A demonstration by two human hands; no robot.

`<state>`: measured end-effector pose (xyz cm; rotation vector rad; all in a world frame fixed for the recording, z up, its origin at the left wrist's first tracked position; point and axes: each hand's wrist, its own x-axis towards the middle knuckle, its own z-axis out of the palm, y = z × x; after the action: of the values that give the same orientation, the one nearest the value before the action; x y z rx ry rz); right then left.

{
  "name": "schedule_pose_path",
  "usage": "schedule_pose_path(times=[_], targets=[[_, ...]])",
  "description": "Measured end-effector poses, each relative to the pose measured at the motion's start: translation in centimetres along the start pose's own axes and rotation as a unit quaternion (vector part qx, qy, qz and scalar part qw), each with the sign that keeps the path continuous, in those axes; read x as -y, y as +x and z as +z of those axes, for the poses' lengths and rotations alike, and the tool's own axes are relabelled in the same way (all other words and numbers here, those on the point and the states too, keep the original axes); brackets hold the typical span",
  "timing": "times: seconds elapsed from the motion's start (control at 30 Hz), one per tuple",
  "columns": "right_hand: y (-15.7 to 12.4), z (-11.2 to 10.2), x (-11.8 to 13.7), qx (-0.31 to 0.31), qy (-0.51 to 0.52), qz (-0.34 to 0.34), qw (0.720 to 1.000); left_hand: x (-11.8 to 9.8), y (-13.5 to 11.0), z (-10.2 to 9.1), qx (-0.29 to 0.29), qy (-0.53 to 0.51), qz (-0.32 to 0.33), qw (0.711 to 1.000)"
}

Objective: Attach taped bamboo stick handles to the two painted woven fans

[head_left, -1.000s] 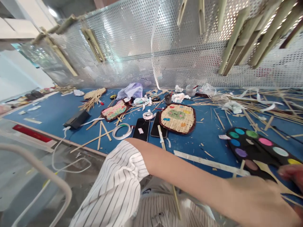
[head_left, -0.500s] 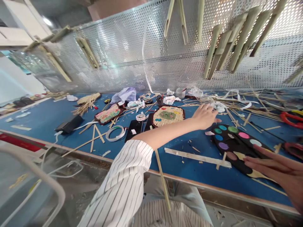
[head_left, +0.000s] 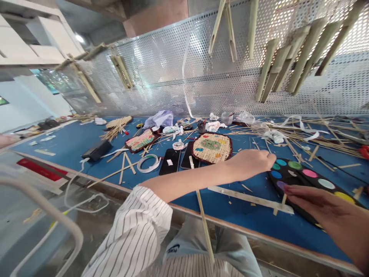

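Observation:
My left hand (head_left: 257, 163) reaches across the table with its fingers curled closed, at the left end of a black paint palette (head_left: 300, 178) with round pans of several colours. What its fingers hold, if anything, is hidden. My right hand (head_left: 319, 204) hovers over or rests on the palette's near side, fingers stretched leftward; contact cannot be told. Just left of its fingertips, a flat bamboo strip (head_left: 250, 197) lies on the table, crossed by a short sliver. White crumpled tissue (head_left: 273, 135) lies beyond my left hand.
Two painted woven pieces (head_left: 212, 147) (head_left: 140, 140), two phones (head_left: 170, 162) (head_left: 187, 163) and tape rolls (head_left: 148, 164) (head_left: 178, 145) lie on the blue table. A long strip (head_left: 204, 225) juts over the front edge toward my lap. A black adapter (head_left: 96, 150) lies left; bamboo strips (head_left: 331, 140) cover the back right.
My left hand has come back toward me from the tissue, and its fingers have curled closed. My right hand has moved left across the palette. The view has shifted slightly.

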<state>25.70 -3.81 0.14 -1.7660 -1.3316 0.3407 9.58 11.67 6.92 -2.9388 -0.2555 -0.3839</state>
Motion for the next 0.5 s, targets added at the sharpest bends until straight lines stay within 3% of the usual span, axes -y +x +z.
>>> schedule_pose_path(times=[0.1, 0.17, 0.23, 0.33, 0.4, 0.5], targets=[[1.5, 1.5, 1.7, 0.058, 0.006, -0.001, 0.998, 0.2, -3.5, -0.8, -0.013, -0.029, 0.018, 0.999], [2.5, 2.5, 2.9, 0.024, -0.018, -0.038, 0.999, 1.7, -6.0, -1.1, -0.014, -0.048, -0.043, 0.998], [3.3, 3.4, 4.0, -0.009, -0.053, -0.055, 0.997, 4.2, -8.9, -1.3, -0.005, -0.037, -0.175, 0.984], [4.2, 4.1, 5.1, -0.011, -0.102, -0.003, 0.995, 9.2, -13.6, -1.4, -0.006, -0.009, -0.291, 0.957], [4.5, 4.4, 5.1, 0.012, -0.094, 0.004, 0.996, 12.2, -16.3, -1.1, -0.004, -0.002, -0.346, 0.938], [4.7, 5.2, 4.7, 0.045, -0.06, -0.028, 0.997, 15.0, -19.1, -0.2, 0.018, -0.028, -0.361, 0.932]])
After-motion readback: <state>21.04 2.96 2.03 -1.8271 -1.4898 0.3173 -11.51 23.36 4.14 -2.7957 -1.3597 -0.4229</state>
